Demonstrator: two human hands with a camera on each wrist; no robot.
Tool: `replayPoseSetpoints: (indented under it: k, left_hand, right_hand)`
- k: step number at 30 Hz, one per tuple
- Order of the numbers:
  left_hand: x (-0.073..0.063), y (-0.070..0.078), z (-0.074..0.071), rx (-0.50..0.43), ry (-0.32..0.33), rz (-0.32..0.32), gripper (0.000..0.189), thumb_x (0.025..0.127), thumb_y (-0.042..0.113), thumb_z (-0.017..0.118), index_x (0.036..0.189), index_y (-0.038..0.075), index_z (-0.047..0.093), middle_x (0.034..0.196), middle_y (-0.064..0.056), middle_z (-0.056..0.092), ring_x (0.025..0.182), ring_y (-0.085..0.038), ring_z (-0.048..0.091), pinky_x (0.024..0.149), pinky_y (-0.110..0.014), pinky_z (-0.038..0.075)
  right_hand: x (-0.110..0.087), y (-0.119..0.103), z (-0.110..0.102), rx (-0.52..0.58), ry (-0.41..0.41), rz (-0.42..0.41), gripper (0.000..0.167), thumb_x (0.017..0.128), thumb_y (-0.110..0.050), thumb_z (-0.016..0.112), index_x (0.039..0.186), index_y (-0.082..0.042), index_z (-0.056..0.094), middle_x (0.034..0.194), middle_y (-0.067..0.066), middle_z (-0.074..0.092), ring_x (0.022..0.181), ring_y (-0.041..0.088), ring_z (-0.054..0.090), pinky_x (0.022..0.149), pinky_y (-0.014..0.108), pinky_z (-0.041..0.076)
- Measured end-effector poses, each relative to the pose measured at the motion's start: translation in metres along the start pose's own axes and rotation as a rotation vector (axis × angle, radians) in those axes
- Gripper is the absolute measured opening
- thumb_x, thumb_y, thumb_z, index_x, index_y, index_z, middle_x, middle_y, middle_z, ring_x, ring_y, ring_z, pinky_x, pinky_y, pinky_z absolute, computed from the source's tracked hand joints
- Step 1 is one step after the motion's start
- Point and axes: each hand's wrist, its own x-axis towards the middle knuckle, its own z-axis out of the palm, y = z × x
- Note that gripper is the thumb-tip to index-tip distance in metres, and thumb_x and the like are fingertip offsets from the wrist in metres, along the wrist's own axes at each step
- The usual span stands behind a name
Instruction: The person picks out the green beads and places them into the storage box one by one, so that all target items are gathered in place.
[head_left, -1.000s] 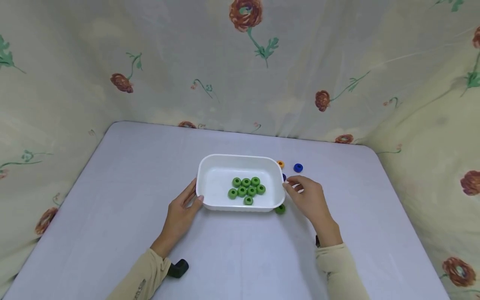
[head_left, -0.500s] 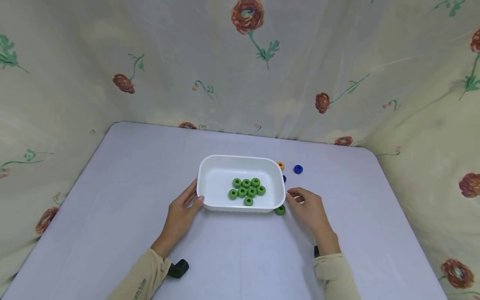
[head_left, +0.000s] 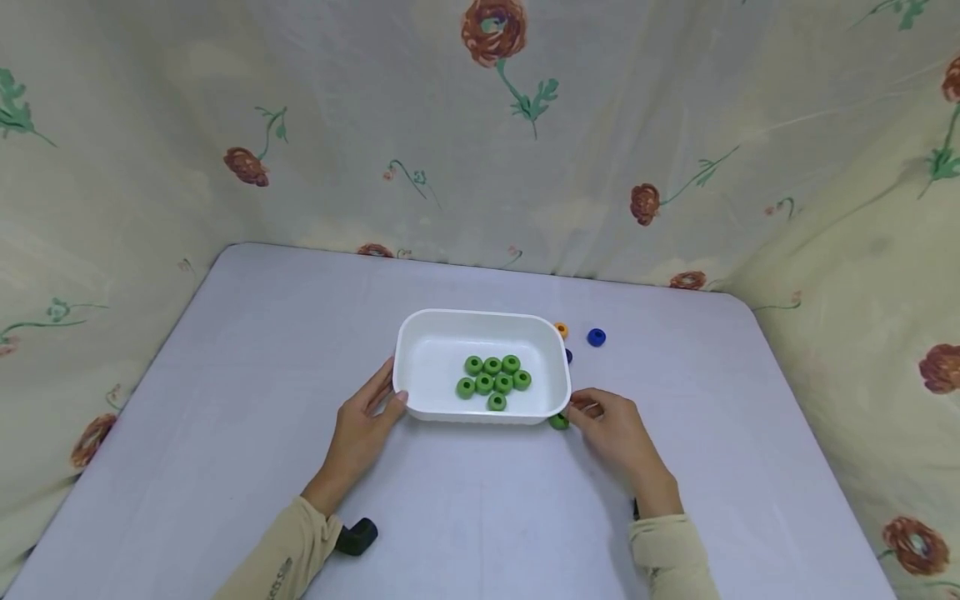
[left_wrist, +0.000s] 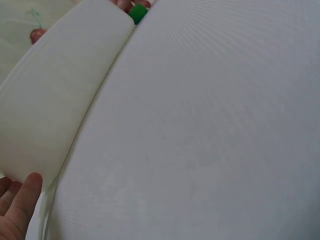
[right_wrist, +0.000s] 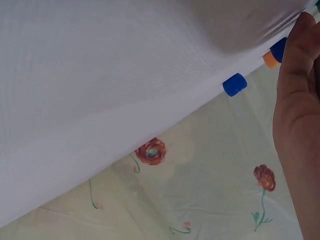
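A white rectangular tray (head_left: 431, 367) stands mid-table with several green beads (head_left: 484, 382) inside it. My left hand (head_left: 360, 429) holds the tray's near left corner, thumb on the front wall and fingers along the left end. In the left wrist view, its fingertips (left_wrist: 33, 187) touch the white wall. Outside the near right corner lies another green bead (head_left: 558, 422), partly covered by my right hand (head_left: 611, 429). The right fingers are bent, with the thumb tip at that bead. Whether they pinch it is hidden. In the right wrist view, the fingertips are mostly out of frame.
Behind the tray's right end lie an orange bead (head_left: 561, 330) and a dark blue bead (head_left: 568, 357), both partly hidden by the rim. Farther right sits another blue bead (head_left: 596, 337). A flowered cloth (head_left: 480, 192) hangs beyond the table's (head_left: 285, 333) far edge.
My right hand has come toward me along the tray's right end, from beside the dark blue bead to the green bead at the near corner. The left hand and tray stay put.
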Motion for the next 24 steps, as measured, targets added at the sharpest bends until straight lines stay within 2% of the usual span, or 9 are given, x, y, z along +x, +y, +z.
replayPoseSetpoints:
  k: [7, 17, 24]
  left_hand:
    - [0.0002, -0.0014, 0.0007, 0.007, 0.002, 0.007, 0.060, 0.101, 0.021, 0.062, 0.156, 0.022, 0.037, 0.160, 0.000, 0.042, 0.146, -0.020, 0.044, 0.116, -0.031, 0.042]
    - [0.0000, -0.0005, 0.0005, 0.001, 0.001, -0.002, 0.060, 0.101, 0.021, 0.062, 0.156, 0.022, 0.037, 0.160, 0.000, 0.042, 0.147, -0.020, 0.044, 0.116, -0.032, 0.042]
    - [-0.0006, 0.0011, -0.0005, 0.001, 0.001, -0.023, 0.060, 0.101, 0.021, 0.063, 0.156, 0.023, 0.038, 0.159, 0.000, 0.042, 0.147, -0.020, 0.044, 0.115, -0.032, 0.043]
  right_hand:
    - [-0.0027, -0.0009, 0.0006, 0.010, -0.032, 0.032, 0.045, 0.085, -0.037, 0.081, 0.120, -0.012, 0.071, 0.109, 0.006, 0.074, 0.095, 0.018, 0.065, 0.076, 0.027, 0.053]
    - [-0.0047, -0.0035, 0.0036, 0.026, -0.043, 0.028, 0.044, 0.080, -0.028, 0.086, 0.118, -0.011, 0.072, 0.100, 0.004, 0.072, 0.088, 0.016, 0.062, 0.073, 0.027, 0.051]
    - [-0.0064, -0.0066, 0.0050, 0.033, -0.065, 0.050, 0.044, 0.080, -0.016, 0.084, 0.120, -0.007, 0.069, 0.101, 0.006, 0.070, 0.088, 0.017, 0.062, 0.072, 0.026, 0.051]
